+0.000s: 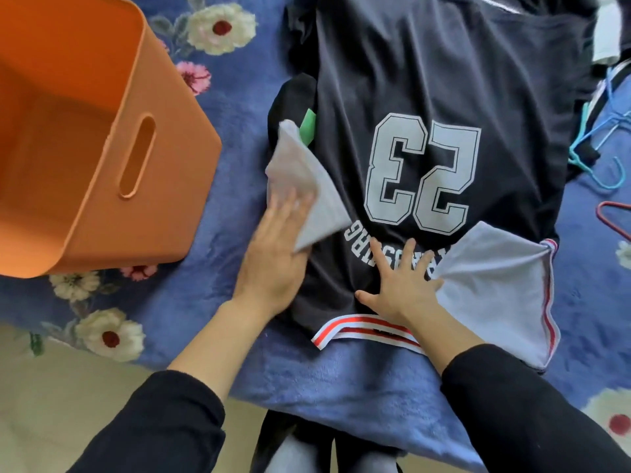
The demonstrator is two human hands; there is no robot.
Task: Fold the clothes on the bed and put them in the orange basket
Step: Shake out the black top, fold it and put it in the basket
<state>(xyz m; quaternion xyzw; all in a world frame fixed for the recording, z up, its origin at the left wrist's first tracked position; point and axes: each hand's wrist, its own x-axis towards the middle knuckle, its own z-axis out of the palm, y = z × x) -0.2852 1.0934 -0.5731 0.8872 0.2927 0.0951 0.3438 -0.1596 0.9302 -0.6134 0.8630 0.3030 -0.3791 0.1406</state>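
A black jersey (444, 73) with a white number 53 lies flat on the bed, its striped collar (355, 331) toward me. Both grey sleeves are folded inward: one sleeve (307, 186) at the left, the other sleeve (498, 295) at the right. My left hand (273, 261) lies flat on the left sleeve and the jersey's left edge, fingers straight. On the jersey's lettering just above the collar, my right hand (403, 285) presses with spread fingers. The orange basket (102, 131) stands on the bed at the left, tilted toward me, with nothing inside.
A blue blanket (239, 80) with white flowers covers the bed. More dark clothes (290, 107) with a green tag lie under the jersey's left side. Blue hangers (601, 145) and a red hanger (614, 223) lie at the right. The bed's near edge and the floor (68, 387) are at bottom left.
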